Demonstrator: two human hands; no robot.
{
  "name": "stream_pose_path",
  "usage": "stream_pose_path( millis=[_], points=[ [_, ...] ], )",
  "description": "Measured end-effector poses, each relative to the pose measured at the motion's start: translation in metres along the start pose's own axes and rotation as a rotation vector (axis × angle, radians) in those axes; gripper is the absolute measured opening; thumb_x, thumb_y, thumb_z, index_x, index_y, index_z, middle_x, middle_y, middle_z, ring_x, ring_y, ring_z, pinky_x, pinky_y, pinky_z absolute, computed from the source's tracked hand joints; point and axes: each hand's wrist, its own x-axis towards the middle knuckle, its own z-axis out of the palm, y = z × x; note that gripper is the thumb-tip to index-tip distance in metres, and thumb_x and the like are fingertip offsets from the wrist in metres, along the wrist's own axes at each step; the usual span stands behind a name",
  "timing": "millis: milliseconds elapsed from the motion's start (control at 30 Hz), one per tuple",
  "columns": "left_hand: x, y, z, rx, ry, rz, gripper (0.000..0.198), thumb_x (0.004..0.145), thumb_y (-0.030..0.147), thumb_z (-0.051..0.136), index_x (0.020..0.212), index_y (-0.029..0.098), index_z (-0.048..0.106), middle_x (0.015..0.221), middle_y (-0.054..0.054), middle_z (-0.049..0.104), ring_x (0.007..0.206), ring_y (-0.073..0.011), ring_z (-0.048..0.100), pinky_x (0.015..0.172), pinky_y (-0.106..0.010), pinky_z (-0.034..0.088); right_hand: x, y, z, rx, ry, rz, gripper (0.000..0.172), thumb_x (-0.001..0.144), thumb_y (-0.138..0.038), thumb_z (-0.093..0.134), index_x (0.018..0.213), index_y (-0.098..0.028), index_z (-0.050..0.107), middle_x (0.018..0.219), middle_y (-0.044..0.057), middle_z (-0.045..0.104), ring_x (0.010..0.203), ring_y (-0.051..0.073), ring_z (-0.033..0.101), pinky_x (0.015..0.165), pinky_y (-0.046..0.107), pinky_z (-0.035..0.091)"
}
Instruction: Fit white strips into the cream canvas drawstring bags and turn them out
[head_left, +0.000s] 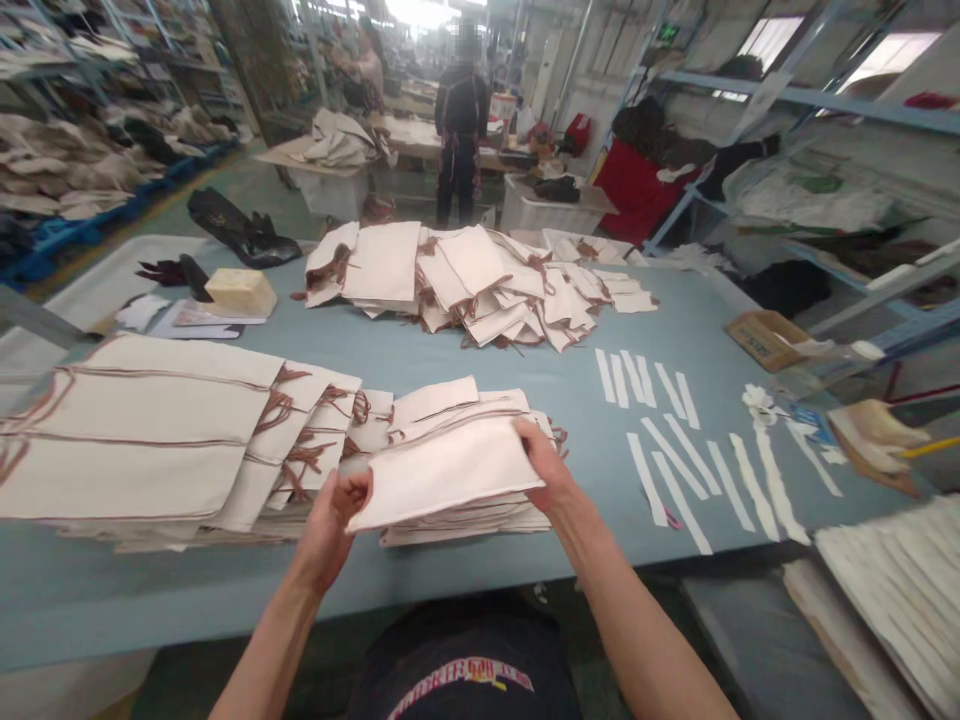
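Table [592,440]: blue-grey and pretty loaded up, stretching across most of the view.
Left stack [150,400]: flat off-white cloth with brown seams, fanned out toward the right, with brown cords [300,455] spilling off the edges in little tangles.
Back heap [480,270]: same sort of off-white stuff with brown trim, piled in a messy row along the far side.
Dark top [420,630]: down at the bottom edge, partly cut off. Curved lettering [465,680] in red, pink and white plus a dab of yellow, too blurry to read for sure.
Front stack [480,522]: more off-white layers, just beside the left stack.
Cloth piece [450,470]: up in both hands, right over the front stack, long side running crosswise. Off-white, roughly rectangular, smooth and plain on the face, with a thin darker line along the near edge. Tilted a bit, near left corner lowest.
Cardboard box [765,340]: brown, over by the table's right side. Dark print on it, too fuzzy to make out.
Right hand [551,475]: pinching the right end of the cloth piece, fingers curled over the edge.
Left hand [334,510]: fingers bent and close together, pinching the left edge. Can't tell exactly how the thumb sits.
White strips [619,380]: laid out right of the right hand in two loose rows, some slanted.
Blue packet [814,425]: near the strips, with white marks way too small to read.
Green sign [666,33]: high up at the back right, also unreadable.
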Motion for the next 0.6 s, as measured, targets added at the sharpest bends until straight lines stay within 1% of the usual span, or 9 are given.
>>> stream_pose_path(
  millis=[67, 100, 133, 200, 267, 333, 433, 533, 600],
  points=[
    [-0.007, -0.006, 0.012, 0.002, -0.056, 0.004, 0.076, 0.068, 0.088, 0.067, 0.089, 0.015, 0.074, 0.104, -0.017, 0.081, 0.095, -0.0327, 0.076, 0.074, -0.038, 0.062, -0.003, -0.032, -0.011, 0.095, 0.043, -0.079, 0.040, 0.084, -0.055, 0.057, 0.095, -0.020, 0.072, 0.086, 0.005, 0.078, 0.092, 0.028, 0.074, 0.075, 0.036, 0.060],
    [-0.011, -0.009, 0.019, 0.013, -0.081, 0.007, 0.078, 0.068, 0.087, 0.068, 0.093, 0.014, 0.075, 0.108, -0.018, 0.080, 0.097, -0.0331, 0.076, 0.074, -0.038, 0.062, -0.006, -0.046, -0.018, 0.158, 0.073, -0.131, 0.035, 0.083, -0.051, 0.059, 0.097, -0.021, 0.072, 0.091, 0.004, 0.080, 0.096, 0.028, 0.075, 0.079, 0.037, 0.062],
    [-0.015, -0.011, 0.027, 0.030, -0.100, 0.015, 0.077, 0.070, 0.085, 0.071, 0.098, 0.014, 0.075, 0.113, -0.019, 0.080, 0.098, -0.0333, 0.076, 0.075, -0.038, 0.062, -0.011, -0.057, -0.025, 0.252, 0.115, -0.188, 0.030, 0.082, -0.045, 0.063, 0.097, -0.022, 0.073, 0.094, 0.003, 0.081, 0.100, 0.029, 0.076, 0.083, 0.038, 0.063],
    [-0.024, -0.012, 0.042, 0.072, -0.116, 0.051, 0.070, 0.075, 0.077, 0.076, 0.107, 0.014, 0.074, 0.119, -0.019, 0.078, 0.102, -0.0329, 0.075, 0.077, -0.037, 0.061, -0.023, -0.071, -0.040, 0.396, 0.169, -0.241, 0.021, 0.078, -0.036, 0.069, 0.095, -0.023, 0.075, 0.095, 0.002, 0.082, 0.105, 0.029, 0.077, 0.092, 0.040, 0.063],
    [-0.033, -0.006, 0.056, 0.108, -0.119, 0.111, 0.064, 0.079, 0.068, 0.080, 0.115, 0.016, 0.072, 0.124, -0.017, 0.076, 0.106, -0.0318, 0.073, 0.082, -0.037, 0.059, -0.038, -0.073, -0.054, 0.451, 0.189, -0.218, 0.019, 0.077, -0.033, 0.072, 0.093, -0.023, 0.076, 0.095, 0.002, 0.083, 0.107, 0.030, 0.077, 0.097, 0.042, 0.063],
    [-0.045, 0.005, 0.070, 0.126, -0.118, 0.184, 0.060, 0.081, 0.062, 0.081, 0.121, 0.018, 0.070, 0.127, -0.015, 0.075, 0.110, -0.0306, 0.071, 0.090, -0.037, 0.057, -0.052, -0.065, -0.066, 0.455, 0.231, -0.188, 0.018, 0.078, -0.032, 0.074, 0.095, -0.024, 0.077, 0.097, 0.001, 0.083, 0.105, 0.028, 0.078, 0.098, 0.042, 0.064],
    [-0.069, 0.024, 0.099, 0.249, -0.141, 0.379, 0.049, 0.089, 0.053, 0.075, 0.127, 0.022, 0.068, 0.130, -0.012, 0.073, 0.116, -0.0293, 0.067, 0.101, -0.037, 0.051, -0.070, -0.051, -0.085, 0.492, 0.320, -0.187, 0.017, 0.082, -0.029, 0.075, 0.098, -0.028, 0.078, 0.101, -0.003, 0.084, 0.095, 0.022, 0.080, 0.095, 0.037, 0.065],
    [-0.093, 0.036, 0.138, 0.486, -0.101, 0.634, 0.038, 0.092, 0.041, 0.068, 0.124, 0.021, 0.069, 0.125, -0.011, 0.072, 0.117, -0.0298, 0.065, 0.104, -0.039, 0.049, -0.085, -0.045, -0.107, 0.555, 0.284, -0.129, 0.020, 0.084, -0.032, 0.076, 0.104, -0.027, 0.079, 0.107, -0.001, 0.084, 0.100, 0.024, 0.080, 0.097, 0.040, 0.065],
    [-0.104, 0.039, 0.164, 0.579, -0.091, 0.694, 0.030, 0.090, 0.037, 0.067, 0.115, 0.020, 0.070, 0.113, -0.009, 0.074, 0.108, -0.0286, 0.066, 0.098, -0.038, 0.051, -0.095, -0.044, -0.125, 0.592, 0.261, -0.073, 0.024, 0.083, -0.034, 0.079, 0.105, -0.025, 0.079, 0.107, 0.001, 0.084, 0.107, 0.027, 0.079, 0.100, 0.043, 0.064]
  ],
)
